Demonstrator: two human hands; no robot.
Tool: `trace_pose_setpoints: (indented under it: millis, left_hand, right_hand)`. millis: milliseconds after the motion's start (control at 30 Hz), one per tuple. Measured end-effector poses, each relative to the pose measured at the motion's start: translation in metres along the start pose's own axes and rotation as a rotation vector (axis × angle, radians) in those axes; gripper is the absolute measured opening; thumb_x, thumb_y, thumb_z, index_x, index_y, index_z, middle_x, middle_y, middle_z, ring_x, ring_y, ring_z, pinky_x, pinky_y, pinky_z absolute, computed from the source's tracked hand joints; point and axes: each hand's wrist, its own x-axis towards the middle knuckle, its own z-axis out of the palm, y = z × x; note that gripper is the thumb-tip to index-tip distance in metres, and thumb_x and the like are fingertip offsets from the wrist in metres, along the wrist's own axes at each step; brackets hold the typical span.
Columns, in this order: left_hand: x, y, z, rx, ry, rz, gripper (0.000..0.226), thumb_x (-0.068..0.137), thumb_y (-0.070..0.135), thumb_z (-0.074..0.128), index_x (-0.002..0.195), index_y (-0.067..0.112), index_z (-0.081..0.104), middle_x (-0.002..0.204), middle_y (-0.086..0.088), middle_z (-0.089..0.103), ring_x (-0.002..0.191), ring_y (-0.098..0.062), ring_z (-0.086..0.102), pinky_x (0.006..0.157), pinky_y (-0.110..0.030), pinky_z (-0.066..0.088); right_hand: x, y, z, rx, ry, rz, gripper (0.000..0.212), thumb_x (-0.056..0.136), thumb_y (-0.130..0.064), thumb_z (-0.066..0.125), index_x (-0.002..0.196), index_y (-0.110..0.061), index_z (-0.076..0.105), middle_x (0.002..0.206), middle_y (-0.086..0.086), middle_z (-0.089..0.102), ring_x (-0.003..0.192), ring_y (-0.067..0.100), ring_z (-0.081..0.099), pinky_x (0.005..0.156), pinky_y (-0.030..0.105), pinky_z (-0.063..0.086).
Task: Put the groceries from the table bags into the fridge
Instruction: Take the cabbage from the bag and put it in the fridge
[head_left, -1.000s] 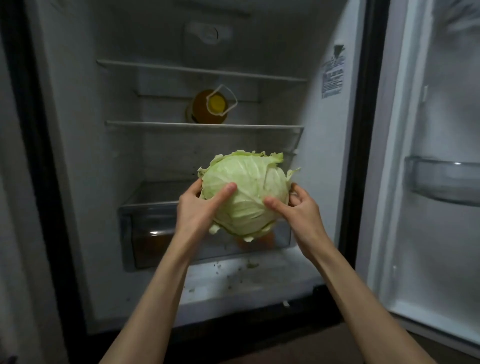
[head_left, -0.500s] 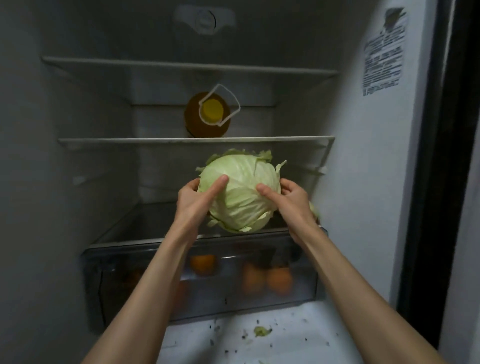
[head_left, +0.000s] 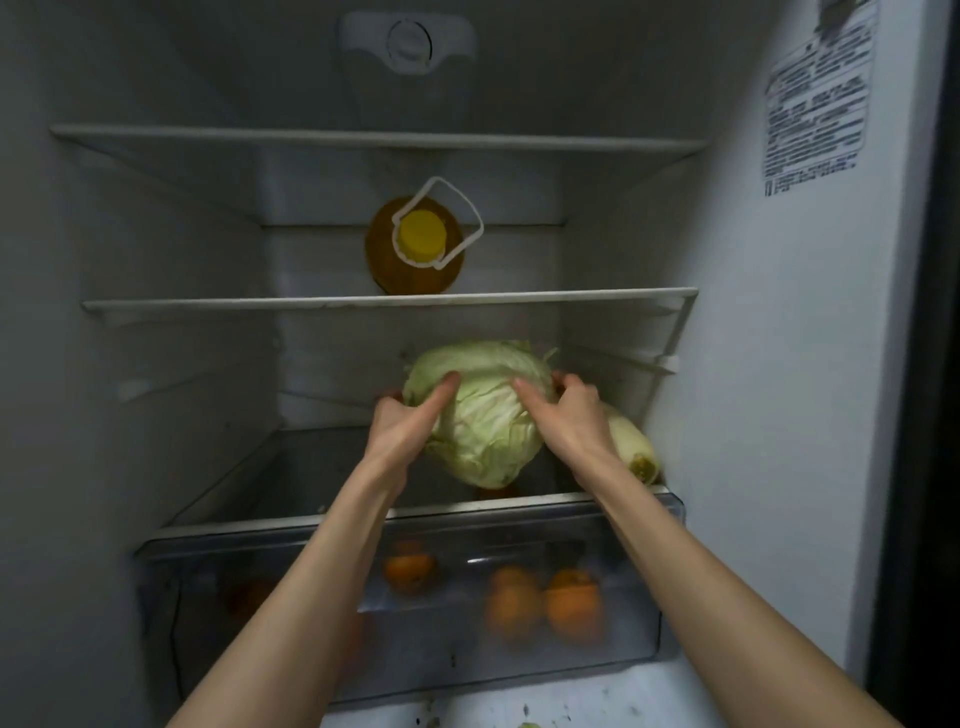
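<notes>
Both hands — left hand (head_left: 400, 423), right hand (head_left: 574, 415) — grip round pale-green cabbage head (head_left: 483, 410) from either side, fingers curled round it, over clear plastic crisper drawer (head_left: 208, 582) — orange fruits (head_left: 545, 603) inside.

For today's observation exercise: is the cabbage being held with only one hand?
No. Both the left hand and the right hand grip the cabbage from opposite sides above the shelf over the crisper drawer.
</notes>
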Motion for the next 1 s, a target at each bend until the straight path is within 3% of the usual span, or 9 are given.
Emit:
trace_pose_setpoints:
  millis: [167, 300, 367, 467, 633, 800, 900, 1000]
  left_hand:
    - [0.006, -0.001, 0.019, 0.055, -0.093, 0.047, 0.06, 0.071, 0.048, 0.075, 0.116, 0.012, 0.06, 0.106, -0.002, 0.068, 0.093, -0.012, 0.065, 0.069, -0.017, 0.05]
    - [0.011, -0.008, 0.036, 0.132, -0.058, 0.101, 0.093, 0.048, 0.064, 0.076, 0.123, 0.015, 0.054, 0.111, -0.001, 0.067, 0.096, -0.013, 0.065, 0.084, -0.032, 0.055]
    - [0.014, -0.013, 0.038, 0.079, -0.039, 0.104, 0.098, 0.048, 0.061, 0.078, 0.129, 0.016, 0.046, 0.115, -0.001, 0.064, 0.101, -0.014, 0.063, 0.09, -0.035, 0.053]
    - [0.013, -0.017, 0.033, 0.07, -0.043, 0.084, 0.09, 0.061, 0.053, 0.079, 0.134, 0.018, 0.039, 0.121, -0.001, 0.059, 0.107, -0.017, 0.059, 0.094, -0.035, 0.05]
    - [0.005, -0.011, 0.027, 0.216, -0.114, 0.113, 0.071, 0.072, 0.051, 0.073, 0.129, 0.017, 0.046, 0.119, 0.0, 0.061, 0.107, -0.016, 0.06, 0.088, -0.028, 0.048]
    - [-0.005, 0.0, 0.024, 0.445, -0.161, 0.144, 0.069, 0.079, 0.059, 0.06, 0.131, 0.016, 0.046, 0.125, -0.006, 0.059, 0.114, -0.024, 0.056, 0.098, -0.039, 0.046]
    - [-0.017, 0.0, 0.017, 0.603, -0.11, 0.164, 0.078, 0.081, 0.064, 0.051, 0.139, 0.015, 0.035, 0.138, -0.015, 0.044, 0.127, -0.031, 0.043, 0.105, -0.044, 0.038]
    - [-0.046, 0.003, 0.004, 0.81, 0.089, 0.372, 0.078, 0.088, 0.059, 0.044, 0.146, 0.014, 0.019, 0.151, -0.017, 0.021, 0.14, -0.033, 0.018, 0.114, -0.047, 0.021]
  right_hand:
    - [0.01, 0.004, -0.004, -0.074, 0.079, -0.014, 0.056, 0.089, -0.042, 0.056, 0.13, -0.007, 0.043, 0.129, 0.016, 0.052, 0.119, 0.034, 0.049, 0.098, 0.038, 0.041]
    - [0.008, 0.012, -0.01, -0.21, 0.088, -0.032, 0.044, 0.095, -0.038, 0.044, 0.126, -0.006, 0.049, 0.128, 0.017, 0.051, 0.114, 0.035, 0.052, 0.093, 0.037, 0.041]
    - [0.008, 0.013, -0.01, -0.291, 0.1, -0.074, 0.042, 0.096, -0.035, 0.043, 0.121, -0.004, 0.055, 0.127, 0.019, 0.045, 0.108, 0.036, 0.052, 0.091, 0.037, 0.041]
    - [0.008, 0.01, -0.006, -0.329, 0.082, -0.107, 0.043, 0.096, -0.034, 0.042, 0.12, -0.001, 0.054, 0.125, 0.021, 0.045, 0.111, 0.037, 0.049, 0.093, 0.038, 0.04]
    - [-0.002, 0.017, -0.007, -0.328, 0.107, -0.14, 0.048, 0.097, -0.038, 0.038, 0.127, -0.003, 0.051, 0.13, 0.02, 0.046, 0.117, 0.036, 0.047, 0.097, 0.038, 0.038]
    - [-0.016, 0.019, -0.015, -0.406, 0.042, -0.226, 0.048, 0.098, -0.038, 0.038, 0.131, -0.005, 0.046, 0.133, 0.021, 0.048, 0.12, 0.035, 0.046, 0.099, 0.038, 0.037]
    - [-0.032, 0.021, -0.021, -0.479, 0.057, -0.301, 0.05, 0.097, -0.037, 0.04, 0.137, -0.007, 0.039, 0.14, 0.017, 0.043, 0.13, 0.03, 0.038, 0.109, 0.039, 0.03]
    - [-0.055, 0.017, -0.027, -0.591, 0.083, -0.378, 0.055, 0.097, -0.037, 0.04, 0.144, -0.012, 0.028, 0.152, 0.012, 0.028, 0.141, 0.025, 0.021, 0.117, 0.042, 0.013]
